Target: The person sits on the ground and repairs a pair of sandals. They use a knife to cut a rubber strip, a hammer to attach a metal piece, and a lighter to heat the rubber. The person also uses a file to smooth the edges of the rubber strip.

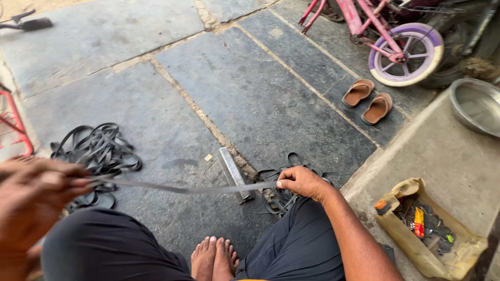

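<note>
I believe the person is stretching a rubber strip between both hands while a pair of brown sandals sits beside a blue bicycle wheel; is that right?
Not quite: in the head view the bicycle wheel is purple and white, not blue. The rest holds: the left hand and right hand stretch the rubber strip between them, and the brown sandals sit beside the wheel.

A: Where is this?

B: Looks like an open-air bicycle repair spot at street level. Stone slab paving [250,93], no bench, person sits on the ground barefoot.

A: Evidence?

B: Pink child's bicycle [385,36] parked at the top right. Black rubber strips [96,151] piled on the slabs. Torn cardboard box [432,234] of small parts on a raised concrete step [453,161]. Metal basin [476,104] there too. Brown sandals [369,100] left on the paving.
</note>
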